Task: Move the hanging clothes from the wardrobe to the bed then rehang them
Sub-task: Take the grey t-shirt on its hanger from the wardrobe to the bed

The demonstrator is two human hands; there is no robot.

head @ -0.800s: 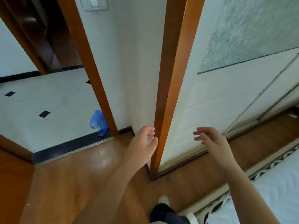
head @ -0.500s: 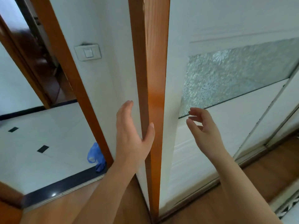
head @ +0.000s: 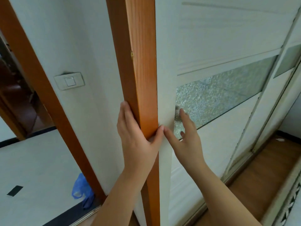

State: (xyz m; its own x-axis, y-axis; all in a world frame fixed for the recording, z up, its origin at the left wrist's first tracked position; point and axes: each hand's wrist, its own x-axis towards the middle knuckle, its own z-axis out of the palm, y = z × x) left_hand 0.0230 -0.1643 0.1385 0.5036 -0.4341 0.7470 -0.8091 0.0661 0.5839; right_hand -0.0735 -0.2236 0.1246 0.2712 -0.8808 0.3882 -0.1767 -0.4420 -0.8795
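Hanging clothes: none in view. By judgement they hang behind the white wardrobe door (head: pixel 219 144), a sliding leaf that stands closed against the wooden upright (head: pixel 140 62).

Handling, judged from the task alone: garments on hangers are light and limp, and they slide off smooth hangers when tilted. Take hold at the hanger hooks or necks, several together, and keep the hooks level. Do not lift by the fabric.

The door has to slide aside first. Its frosted glass panel (head: pixel 219 92) is fragile, so push on the white frame beside it, not on the glass.

State of the hands:
- The left hand (head: pixel 138 137) holds the wooden upright, fingers laid along its left face and thumb across its front.
- The right hand (head: pixel 187 139) is spread open and holds nothing. Its fingertips (head: pixel 181 111) touch the wardrobe door at the left edge of the frosted glass panel.

Surface and room: a second door leaf (head: pixel 276 111) stands behind the first, on a floor track (head: pixel 241 160). The wooden floor (head: pixel 260 176) runs along the track. A patterned edge at the lower right, probably the bed (head: pixel 291 203), lies near it. To the left, a light switch (head: pixel 70 81) sits on the wall, and a doorway opens onto a tiled floor (head: pixel 32 160). A blue plastic bag (head: pixel 81 191) lies at the foot of the door frame.
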